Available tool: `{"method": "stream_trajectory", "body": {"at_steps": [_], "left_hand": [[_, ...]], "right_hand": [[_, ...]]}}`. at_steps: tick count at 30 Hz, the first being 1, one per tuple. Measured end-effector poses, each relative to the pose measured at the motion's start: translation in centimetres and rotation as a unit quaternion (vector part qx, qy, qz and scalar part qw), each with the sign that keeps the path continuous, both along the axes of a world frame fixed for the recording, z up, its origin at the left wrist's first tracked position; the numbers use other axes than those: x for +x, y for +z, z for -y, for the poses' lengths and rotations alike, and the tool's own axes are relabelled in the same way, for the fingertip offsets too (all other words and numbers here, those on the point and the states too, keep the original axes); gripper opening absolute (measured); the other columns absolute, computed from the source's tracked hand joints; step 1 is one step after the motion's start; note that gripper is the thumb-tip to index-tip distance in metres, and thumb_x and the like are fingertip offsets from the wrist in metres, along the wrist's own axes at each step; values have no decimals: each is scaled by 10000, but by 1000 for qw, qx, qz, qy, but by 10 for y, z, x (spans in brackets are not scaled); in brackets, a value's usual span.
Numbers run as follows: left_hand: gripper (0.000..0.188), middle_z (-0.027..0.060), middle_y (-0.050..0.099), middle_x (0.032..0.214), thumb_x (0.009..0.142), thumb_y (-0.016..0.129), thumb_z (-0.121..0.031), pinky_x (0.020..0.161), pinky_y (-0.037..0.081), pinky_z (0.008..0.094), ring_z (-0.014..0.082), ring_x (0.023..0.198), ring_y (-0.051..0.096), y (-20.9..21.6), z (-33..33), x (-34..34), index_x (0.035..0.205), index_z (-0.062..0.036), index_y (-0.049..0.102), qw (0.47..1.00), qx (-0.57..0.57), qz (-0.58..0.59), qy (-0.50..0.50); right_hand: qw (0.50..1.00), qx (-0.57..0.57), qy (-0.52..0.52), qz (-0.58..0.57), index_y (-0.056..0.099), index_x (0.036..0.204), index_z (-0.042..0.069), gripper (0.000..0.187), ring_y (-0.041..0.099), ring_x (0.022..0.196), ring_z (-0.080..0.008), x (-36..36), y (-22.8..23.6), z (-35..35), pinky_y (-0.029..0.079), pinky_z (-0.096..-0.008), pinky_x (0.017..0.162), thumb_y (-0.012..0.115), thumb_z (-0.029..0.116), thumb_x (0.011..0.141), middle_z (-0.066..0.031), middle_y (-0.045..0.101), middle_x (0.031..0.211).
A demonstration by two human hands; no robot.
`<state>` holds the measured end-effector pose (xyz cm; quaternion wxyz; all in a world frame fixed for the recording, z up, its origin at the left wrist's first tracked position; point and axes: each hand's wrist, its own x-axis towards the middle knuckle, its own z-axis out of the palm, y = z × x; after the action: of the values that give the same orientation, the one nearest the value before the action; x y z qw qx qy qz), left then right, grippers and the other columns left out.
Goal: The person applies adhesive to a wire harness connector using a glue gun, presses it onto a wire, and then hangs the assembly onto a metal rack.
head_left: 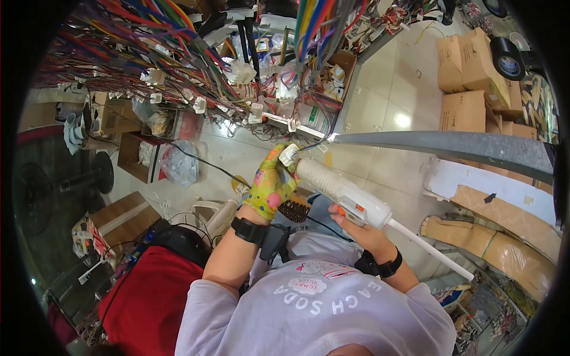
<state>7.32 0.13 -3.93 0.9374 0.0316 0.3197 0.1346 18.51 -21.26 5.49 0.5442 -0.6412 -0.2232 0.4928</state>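
Observation:
My left hand [270, 187], in a yellow-green glove with coloured dots, closes its fingertips on a white wire connector [289, 154]. Coloured wires run from that connector up toward the hanging harness. My right hand [367, 234] is bare and wrapped around a white hot glue gun [347, 193], just behind its orange button. The gun's ribbed front end points up and left, close to the connector; whether they touch I cannot tell. Out of its back a long white glue stick [433, 252] slants down to the right.
Bundles of coloured wires [172, 53] with white connectors hang across the top left. A grey metal bar [451, 145] crosses at right, near cardboard boxes [466, 65]. At left are an open box [133, 157], a clear plastic bag [178, 163] and a red cloth item [151, 291].

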Motion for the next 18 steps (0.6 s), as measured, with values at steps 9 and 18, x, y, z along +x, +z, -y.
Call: {"method": "stream_trajectory", "body": {"at_steps": [9, 18], "left_hand": [[330, 86, 622, 1060, 965, 495, -289, 907, 479, 344, 198, 994, 590, 12, -4, 5, 1183, -49, 556, 999, -31, -34, 20], [331, 87, 629, 1044, 948, 531, -293, 870, 493, 365, 206, 967, 599, -3, -7, 1, 1173, -54, 577, 998, -57, -17, 14]], "right_hand": [[1000, -15, -13, -16, 588, 1123, 15, 268, 606, 955, -145, -3, -1, -2, 520, -295, 847, 622, -6, 859, -60, 625, 1010], [1000, -10, -20, 0, 608, 1083, 19, 243, 606, 902, -104, -3, -3, -4, 505, -249, 800, 617, -26, 844, -48, 647, 966]]}}
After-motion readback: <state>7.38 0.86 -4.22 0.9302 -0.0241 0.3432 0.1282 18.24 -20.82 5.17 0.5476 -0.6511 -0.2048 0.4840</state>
